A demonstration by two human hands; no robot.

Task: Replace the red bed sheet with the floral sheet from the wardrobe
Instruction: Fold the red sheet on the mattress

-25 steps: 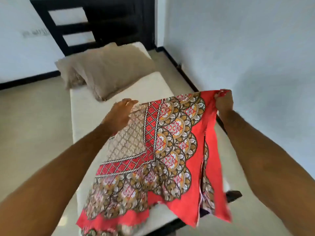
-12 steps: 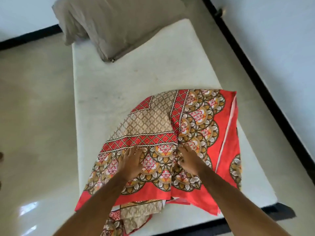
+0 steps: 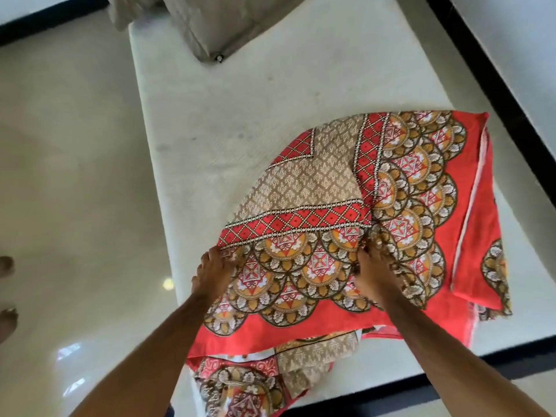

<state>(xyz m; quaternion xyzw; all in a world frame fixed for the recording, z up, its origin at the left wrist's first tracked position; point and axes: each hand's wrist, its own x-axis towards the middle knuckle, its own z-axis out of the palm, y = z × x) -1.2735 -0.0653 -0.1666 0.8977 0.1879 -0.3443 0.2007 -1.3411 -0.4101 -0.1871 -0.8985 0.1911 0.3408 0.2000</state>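
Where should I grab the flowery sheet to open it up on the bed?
Probably the loose red edge of the floral sheet, coming from the right side. The sheet lies folded on the bare mattress, and its layers open along that edge. The left hand and right hand grip the middle, where it is bunched.

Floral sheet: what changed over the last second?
The floral sheet went from held up in the air to lying on the mattress. Right hand released its corner; both hands came down and grip bunched cloth, left hand at its edge. Pillow unmoved.
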